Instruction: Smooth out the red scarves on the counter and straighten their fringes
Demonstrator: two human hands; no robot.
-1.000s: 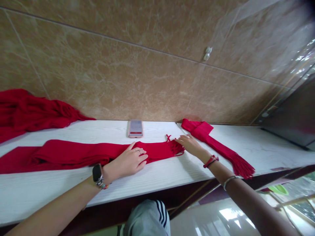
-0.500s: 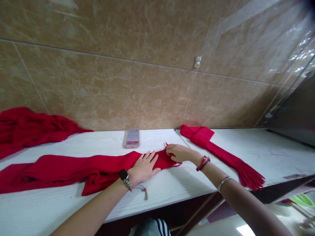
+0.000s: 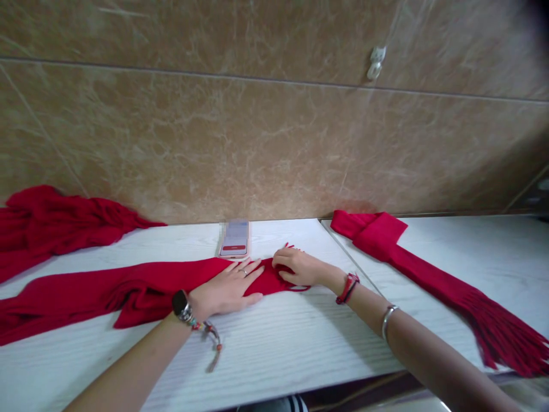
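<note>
A long red scarf (image 3: 107, 289) lies stretched across the white table (image 3: 274, 349). My left hand (image 3: 227, 289), with a watch at the wrist, lies flat and open on the scarf near its right end. Just to its right, my right hand (image 3: 298, 268) has its fingers curled, pinching the scarf's fringed end. A phone (image 3: 234, 240) lies just behind both hands.
A second red scarf (image 3: 429, 280), folded at its top with a fringe at the near end, lies at the right. A heap of red scarves (image 3: 55, 220) sits at the far left against the marble wall (image 3: 257, 131). A small white hook (image 3: 375, 62) is on the wall.
My right hand went from flat by the fringe to a closed pinch on the scarf's end, drawing it left toward my left hand. The scarf bunched up at the middle. The view shifted right.
</note>
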